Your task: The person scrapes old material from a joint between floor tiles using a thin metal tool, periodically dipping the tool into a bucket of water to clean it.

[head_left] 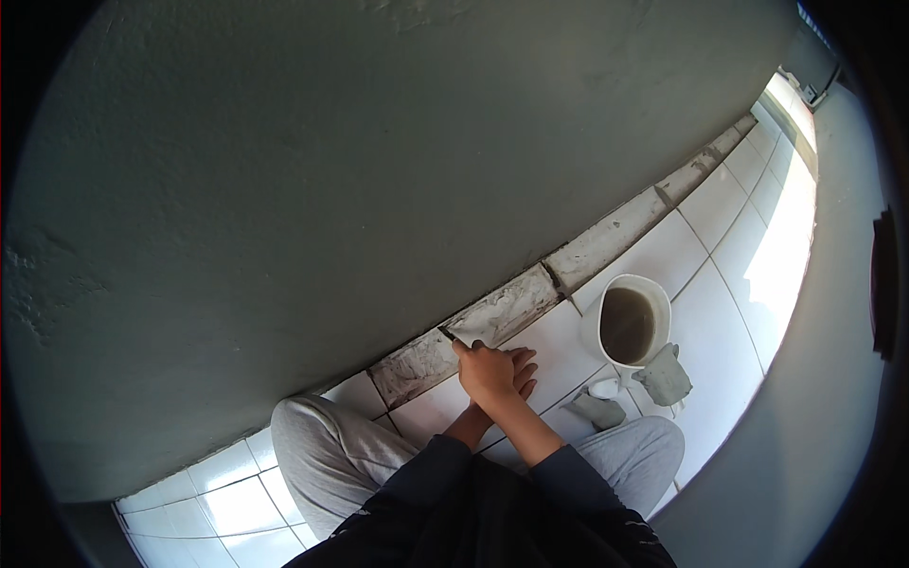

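My right hand (pixel 486 371) is closed, its fingertips at a dark gap between two smeared white strip tiles (pixel 502 308) along the foot of the wall. Whatever it grips, if anything, is too small or hidden to name. Beneath and crossing it is my left hand (pixel 524 364), partly covered, with its visible fingers stretched out to the right over the floor tiles. A white plastic jug (pixel 592 331) holding murky grey-brown water stands to the right of both hands.
Beside the jug lie a grey, rough-edged flat piece (pixel 665 377), another grey piece (pixel 600 410) and a small white object (pixel 603 388). A dark grey wall (pixel 331 170) rises ahead. My bent knees flank the hands above the white tiled floor (pixel 729 341). Another wall bounds the right.
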A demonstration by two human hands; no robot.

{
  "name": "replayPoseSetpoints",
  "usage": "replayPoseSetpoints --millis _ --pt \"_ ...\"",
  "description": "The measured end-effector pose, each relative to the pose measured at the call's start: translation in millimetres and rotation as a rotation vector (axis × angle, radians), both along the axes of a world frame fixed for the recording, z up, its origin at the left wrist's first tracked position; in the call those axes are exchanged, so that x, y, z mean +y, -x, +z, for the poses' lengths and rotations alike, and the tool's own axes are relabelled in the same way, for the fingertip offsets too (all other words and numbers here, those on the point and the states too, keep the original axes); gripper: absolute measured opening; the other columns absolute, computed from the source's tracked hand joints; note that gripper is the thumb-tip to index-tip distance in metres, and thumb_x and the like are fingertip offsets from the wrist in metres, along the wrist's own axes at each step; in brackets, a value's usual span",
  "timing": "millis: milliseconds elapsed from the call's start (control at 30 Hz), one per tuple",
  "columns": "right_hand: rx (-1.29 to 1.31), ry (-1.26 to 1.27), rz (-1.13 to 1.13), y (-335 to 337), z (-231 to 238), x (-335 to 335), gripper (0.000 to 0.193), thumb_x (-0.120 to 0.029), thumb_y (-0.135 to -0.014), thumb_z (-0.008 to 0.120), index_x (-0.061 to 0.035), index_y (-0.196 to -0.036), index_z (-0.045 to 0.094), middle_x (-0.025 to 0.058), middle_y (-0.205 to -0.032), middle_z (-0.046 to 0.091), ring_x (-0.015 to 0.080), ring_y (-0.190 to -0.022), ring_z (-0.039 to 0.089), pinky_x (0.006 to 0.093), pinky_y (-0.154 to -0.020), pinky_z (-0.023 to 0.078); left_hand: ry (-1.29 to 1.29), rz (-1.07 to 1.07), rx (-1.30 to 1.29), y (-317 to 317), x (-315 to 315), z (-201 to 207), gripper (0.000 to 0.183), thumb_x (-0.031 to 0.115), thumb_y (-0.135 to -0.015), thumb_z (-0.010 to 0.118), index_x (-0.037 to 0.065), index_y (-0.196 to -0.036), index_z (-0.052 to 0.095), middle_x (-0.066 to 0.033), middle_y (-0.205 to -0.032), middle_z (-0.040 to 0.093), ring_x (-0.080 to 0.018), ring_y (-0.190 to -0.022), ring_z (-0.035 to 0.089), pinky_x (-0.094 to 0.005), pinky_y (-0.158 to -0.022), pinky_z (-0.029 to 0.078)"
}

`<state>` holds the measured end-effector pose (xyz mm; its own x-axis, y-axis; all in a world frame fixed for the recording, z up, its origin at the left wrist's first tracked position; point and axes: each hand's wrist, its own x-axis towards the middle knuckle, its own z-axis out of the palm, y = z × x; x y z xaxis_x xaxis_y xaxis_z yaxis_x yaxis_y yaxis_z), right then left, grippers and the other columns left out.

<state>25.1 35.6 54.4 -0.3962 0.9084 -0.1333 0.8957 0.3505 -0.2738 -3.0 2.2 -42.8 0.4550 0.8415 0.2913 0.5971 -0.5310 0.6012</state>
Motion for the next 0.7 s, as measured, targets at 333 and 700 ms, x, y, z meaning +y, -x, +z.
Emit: replayPoseSetpoints --millis 333,700 --pt "-0.001 -0.001 -0.006 -14.6 -20.2 11.1 0.018 -0.015 -0.076 0.051 -0.0103 -0.091 0.060 0.0144 -0.074 0.062 0.0312 -0.066 0.064 0.0382 -0.055 0.051 0.151 0.002 0.111 -4.9 -0.4 9.9 0.040 0.029 -0.083 0.048 0.010 -0.118 0.049 -0.0101 -0.129 0.043 -0.0243 -0.124 0.032 -0.0401 -0.104 0.024" --pt "0.020 -0.114 -0.279 -74.3 -19.2 54.1 0.016 -0.016 -0.076 0.053 -0.0173 -0.090 0.060 0.0105 -0.075 0.062 0.0283 -0.067 0.063 0.0397 -0.055 0.050 0.019 0.037 0.086 -4.9 -1.6 32.8 0.035 0.024 -0.079 0.052 0.007 -0.110 0.054 -0.0117 -0.117 0.049 -0.0289 -0.114 0.040 -0.0410 -0.097 0.028"
